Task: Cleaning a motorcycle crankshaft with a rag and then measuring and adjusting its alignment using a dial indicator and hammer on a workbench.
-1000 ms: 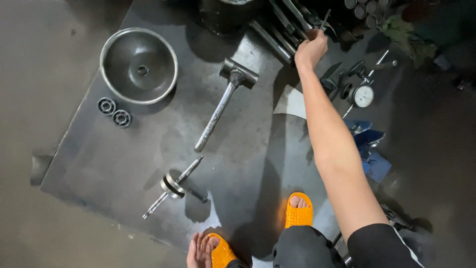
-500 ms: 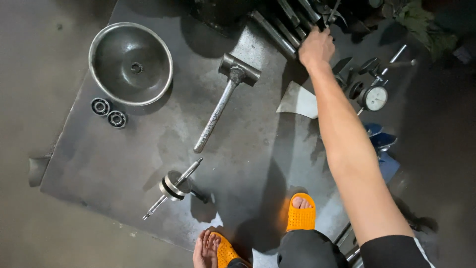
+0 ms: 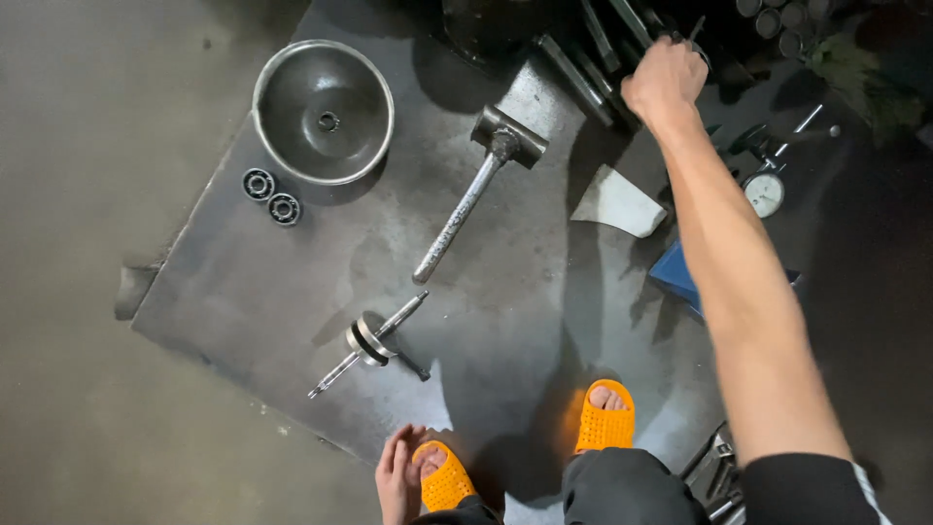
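Observation:
My right hand (image 3: 666, 80) reaches far forward to a pile of dark metal bars (image 3: 593, 73) at the top edge, its fingers curled into a fist around one dark bar; what lies under the fist is hidden. My left hand (image 3: 397, 478) rests low at the bottom, fingers lying on my left foot beside the orange sandal (image 3: 445, 481), holding nothing. A long-handled hammer (image 3: 465, 209) lies left of my right arm on the steel plate (image 3: 292, 282).
A metal bowl (image 3: 324, 112) sits at the plate's far left corner, two bearings (image 3: 270, 196) beside it. A shaft with a disc (image 3: 369, 340) lies near the front. A white scrap (image 3: 619, 201), a blue object (image 3: 675, 272) and a dial gauge (image 3: 765, 192) flank my right arm.
The view has drifted slightly. My right hand stays closed at the pile of bars, a little farther in. My left hand stays on my foot.

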